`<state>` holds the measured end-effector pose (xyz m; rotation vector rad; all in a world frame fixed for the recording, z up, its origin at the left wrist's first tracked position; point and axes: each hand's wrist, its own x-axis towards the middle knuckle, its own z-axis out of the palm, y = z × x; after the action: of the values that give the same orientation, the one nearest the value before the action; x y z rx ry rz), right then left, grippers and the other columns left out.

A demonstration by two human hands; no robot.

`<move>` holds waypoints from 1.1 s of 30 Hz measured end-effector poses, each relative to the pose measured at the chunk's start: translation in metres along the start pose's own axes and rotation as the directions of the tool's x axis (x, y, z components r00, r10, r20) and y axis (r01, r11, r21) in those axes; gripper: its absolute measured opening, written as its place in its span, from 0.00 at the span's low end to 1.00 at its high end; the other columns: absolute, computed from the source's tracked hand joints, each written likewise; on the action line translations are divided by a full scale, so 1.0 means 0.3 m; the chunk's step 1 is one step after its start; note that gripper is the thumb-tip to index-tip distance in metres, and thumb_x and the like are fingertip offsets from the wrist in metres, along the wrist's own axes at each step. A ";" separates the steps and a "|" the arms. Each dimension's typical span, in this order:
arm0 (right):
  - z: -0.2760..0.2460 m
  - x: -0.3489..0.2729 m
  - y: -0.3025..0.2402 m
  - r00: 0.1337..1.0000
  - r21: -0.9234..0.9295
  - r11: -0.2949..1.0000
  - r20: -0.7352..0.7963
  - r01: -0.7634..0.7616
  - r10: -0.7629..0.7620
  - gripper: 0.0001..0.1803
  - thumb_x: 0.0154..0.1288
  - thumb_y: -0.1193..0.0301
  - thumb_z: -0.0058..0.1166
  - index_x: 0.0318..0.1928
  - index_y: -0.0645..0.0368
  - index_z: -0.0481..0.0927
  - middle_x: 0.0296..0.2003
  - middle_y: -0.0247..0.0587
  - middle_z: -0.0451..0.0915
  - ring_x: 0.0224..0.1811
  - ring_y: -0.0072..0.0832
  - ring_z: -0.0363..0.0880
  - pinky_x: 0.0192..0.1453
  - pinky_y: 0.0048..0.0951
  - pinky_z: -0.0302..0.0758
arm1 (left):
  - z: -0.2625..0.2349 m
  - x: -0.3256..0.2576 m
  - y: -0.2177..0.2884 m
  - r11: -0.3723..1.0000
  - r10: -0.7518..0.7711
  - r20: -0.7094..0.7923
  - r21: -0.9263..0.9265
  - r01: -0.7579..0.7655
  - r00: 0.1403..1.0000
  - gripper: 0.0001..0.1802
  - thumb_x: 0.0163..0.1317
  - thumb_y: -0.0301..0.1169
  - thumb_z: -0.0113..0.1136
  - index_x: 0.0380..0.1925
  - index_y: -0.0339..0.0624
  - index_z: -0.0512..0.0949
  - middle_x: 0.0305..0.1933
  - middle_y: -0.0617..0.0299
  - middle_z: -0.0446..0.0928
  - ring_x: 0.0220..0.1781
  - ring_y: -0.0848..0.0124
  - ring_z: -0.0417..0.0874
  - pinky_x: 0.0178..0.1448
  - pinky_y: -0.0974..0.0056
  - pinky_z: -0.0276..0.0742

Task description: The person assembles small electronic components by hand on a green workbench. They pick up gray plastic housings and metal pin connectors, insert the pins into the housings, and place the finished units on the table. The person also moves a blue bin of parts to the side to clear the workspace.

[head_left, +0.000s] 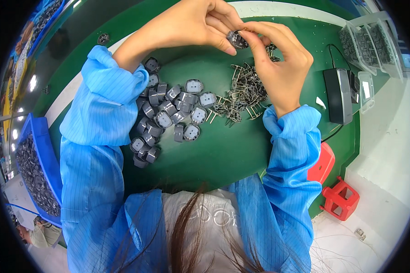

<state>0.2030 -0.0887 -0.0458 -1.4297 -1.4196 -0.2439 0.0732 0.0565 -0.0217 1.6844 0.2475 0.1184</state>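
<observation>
Fingertips of the left hand (193,22) and right hand (278,61) pinch together on one small grey plastic cap (237,39), raised over the green mat (214,150). It looks light, rigid and slippery; the rim seems the safest grip.

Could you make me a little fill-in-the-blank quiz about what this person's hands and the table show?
1. Both the left hand and the right hand pinch one small grey ____ part.
2. The table top is ____.
3. The pile of grey caps lies nearer the person's ____ sleeve.
4. The stool on the floor is ____.

Missing words: round; green; left; red
</observation>
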 end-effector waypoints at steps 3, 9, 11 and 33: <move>0.002 -0.001 0.002 0.999 -0.051 0.998 0.020 0.043 -0.042 0.08 0.51 0.80 0.65 0.33 0.56 0.85 0.29 0.35 0.82 0.30 0.33 0.79 0.35 0.30 0.76 | -0.004 0.000 -0.003 0.999 -0.024 -0.013 0.048 0.025 1.000 0.15 0.52 0.16 0.69 0.40 0.26 0.78 0.36 0.54 0.83 0.39 0.74 0.85 0.45 0.72 0.82; 0.007 -0.010 0.015 0.977 -0.168 0.963 0.074 0.210 -0.200 0.09 0.52 0.79 0.65 0.36 0.55 0.84 0.31 0.33 0.79 0.32 0.34 0.76 0.37 0.33 0.74 | 0.002 -0.001 -0.001 0.995 -0.037 -0.002 0.089 0.037 0.999 0.14 0.52 0.17 0.69 0.40 0.27 0.79 0.36 0.56 0.84 0.39 0.76 0.84 0.43 0.74 0.80; 0.008 -0.011 0.016 0.976 -0.172 0.961 0.077 0.215 -0.204 0.11 0.52 0.78 0.65 0.38 0.55 0.84 0.31 0.34 0.79 0.33 0.35 0.76 0.38 0.33 0.74 | -0.011 -0.002 -0.010 0.995 -0.030 0.010 0.092 0.029 1.000 0.14 0.52 0.21 0.68 0.40 0.30 0.80 0.37 0.59 0.82 0.39 0.76 0.82 0.42 0.74 0.78; -0.059 0.008 0.080 0.950 -0.142 0.940 -0.041 -0.311 0.308 0.10 0.62 0.76 0.57 0.45 0.61 0.81 0.35 0.44 0.84 0.36 0.34 0.84 0.42 0.34 0.80 | -0.172 0.016 -0.045 0.963 0.037 -0.377 0.262 0.068 0.926 0.10 0.54 0.22 0.67 0.37 0.30 0.82 0.35 0.55 0.84 0.38 0.71 0.85 0.45 0.69 0.81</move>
<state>0.2322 -0.0943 -0.0488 -1.7444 -1.1594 -0.1610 0.0651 0.1089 -0.0287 1.9243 0.5906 0.4175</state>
